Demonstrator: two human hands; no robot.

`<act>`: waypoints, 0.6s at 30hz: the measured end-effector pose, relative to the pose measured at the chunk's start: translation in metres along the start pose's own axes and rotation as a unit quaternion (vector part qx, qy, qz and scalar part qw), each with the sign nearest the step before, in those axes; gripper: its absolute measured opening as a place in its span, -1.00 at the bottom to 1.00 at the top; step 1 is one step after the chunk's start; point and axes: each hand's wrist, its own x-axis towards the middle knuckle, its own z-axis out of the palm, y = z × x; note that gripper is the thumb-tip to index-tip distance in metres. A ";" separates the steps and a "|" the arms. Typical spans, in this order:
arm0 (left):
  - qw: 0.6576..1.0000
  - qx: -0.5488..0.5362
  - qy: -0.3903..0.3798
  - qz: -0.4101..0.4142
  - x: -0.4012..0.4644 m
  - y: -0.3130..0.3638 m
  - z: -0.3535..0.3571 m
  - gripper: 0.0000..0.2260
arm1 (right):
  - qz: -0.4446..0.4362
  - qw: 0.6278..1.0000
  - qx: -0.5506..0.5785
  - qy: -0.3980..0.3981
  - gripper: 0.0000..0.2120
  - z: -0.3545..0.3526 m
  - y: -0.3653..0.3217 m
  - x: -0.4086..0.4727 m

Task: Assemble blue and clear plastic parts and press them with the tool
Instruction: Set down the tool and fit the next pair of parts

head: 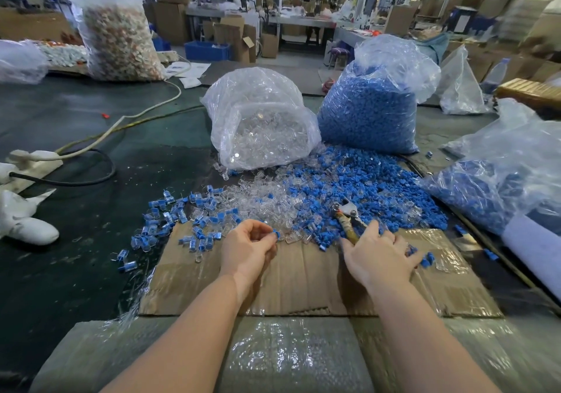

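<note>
Head view, left hand (247,248) fingers pinching blue part (275,234), right hand (379,254) fingers spread over pliers (349,219) handle

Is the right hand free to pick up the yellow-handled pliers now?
Probably yes: the right hand already lies over the yellow-handled pliers, which rest uncovered on the blue plastic parts.

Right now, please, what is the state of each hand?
Left hand: fingers pinch a small blue plastic part.
Right hand: fingers spread open, resting on the pliers handle, not gripping it.
</note>
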 end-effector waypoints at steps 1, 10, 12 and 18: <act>1.000 -0.004 0.000 -0.004 0.001 0.001 0.001 -0.93 | -0.005 1.000 -0.014 0.000 -0.28 -0.001 0.001 0.001; 1.000 -0.012 0.000 -0.013 0.001 0.015 0.005 -0.92 | 0.014 0.999 0.013 -0.030 -0.37 -0.009 0.000 0.007; 1.000 -0.010 0.000 -0.010 0.001 0.017 0.005 -0.92 | 0.018 0.999 0.018 -0.031 -0.35 -0.009 -0.001 0.006; 1.000 -0.004 -0.002 -0.008 -0.001 0.021 0.007 -0.93 | 0.048 0.997 0.048 -0.026 -0.43 -0.011 -0.007 0.009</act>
